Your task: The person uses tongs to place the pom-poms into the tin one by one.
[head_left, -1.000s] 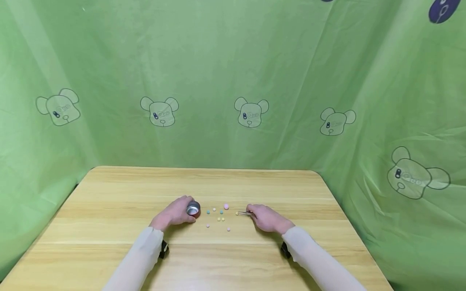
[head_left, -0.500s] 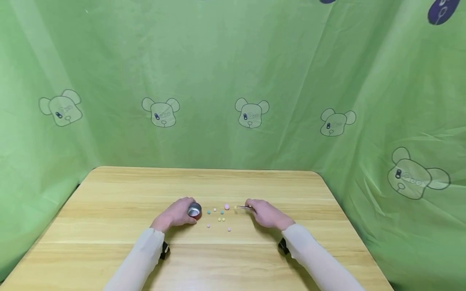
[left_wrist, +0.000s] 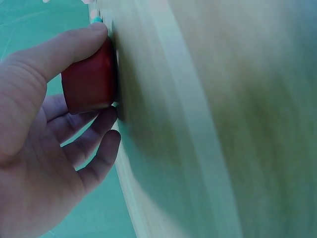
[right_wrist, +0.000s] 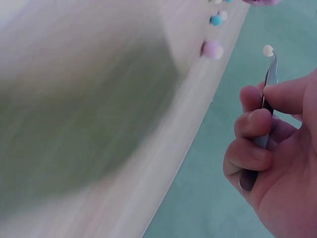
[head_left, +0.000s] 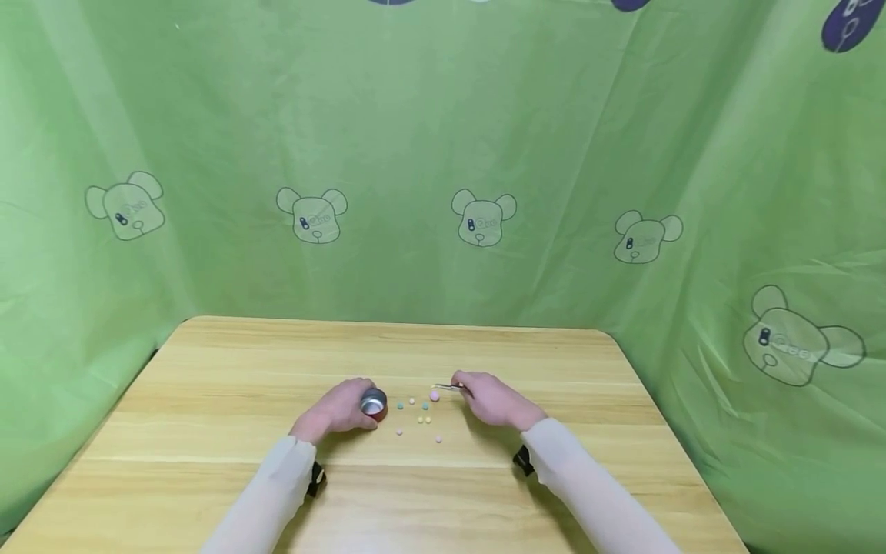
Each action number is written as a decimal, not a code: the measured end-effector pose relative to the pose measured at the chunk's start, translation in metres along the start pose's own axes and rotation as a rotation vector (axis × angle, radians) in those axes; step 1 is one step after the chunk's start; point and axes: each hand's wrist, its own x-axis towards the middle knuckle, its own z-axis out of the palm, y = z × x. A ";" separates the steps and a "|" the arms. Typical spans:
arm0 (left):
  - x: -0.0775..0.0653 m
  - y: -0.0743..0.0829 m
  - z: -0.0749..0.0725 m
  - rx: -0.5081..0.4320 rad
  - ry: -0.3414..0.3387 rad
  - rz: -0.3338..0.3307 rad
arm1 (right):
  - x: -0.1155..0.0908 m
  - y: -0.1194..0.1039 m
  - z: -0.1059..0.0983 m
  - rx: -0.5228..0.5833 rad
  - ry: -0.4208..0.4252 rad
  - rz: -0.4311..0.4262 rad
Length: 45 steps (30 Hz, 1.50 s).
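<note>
My left hand (head_left: 339, 408) holds a small round red tin (left_wrist: 89, 82) with a silvery inside, thumb on one side and fingers on the other. It stands on the table, its open mouth showing in the head view. In my right hand (head_left: 494, 400) is a pair of metal tweezers (right_wrist: 270, 82), gripped between thumb and curled fingers. A pale yellowish bead (right_wrist: 268, 50) sits at the tweezer tips, raised off the table. Below the tips in the head view lies a larger pink bead (head_left: 434, 396).
Several small beads lie on the wooden table (head_left: 415, 500) between the hands: teal beads (head_left: 425, 406), a pale bead (head_left: 411, 401), yellow beads (head_left: 420, 420) and small pink beads (head_left: 438, 439). A green curtain (head_left: 401, 269) hangs behind the table.
My right hand has lifted the bead with the tweezers and carried it leftward, from right of the larger pink bead to above it. My left hand keeps holding the tin.
</note>
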 end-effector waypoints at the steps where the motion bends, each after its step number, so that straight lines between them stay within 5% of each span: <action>1: 0.000 0.000 0.000 0.002 0.002 0.000 | 0.002 -0.002 0.000 -0.008 0.001 0.000; 45: 0.000 -0.005 0.000 -0.034 0.020 0.045 | 0.056 -0.058 0.021 -0.013 -0.135 -0.092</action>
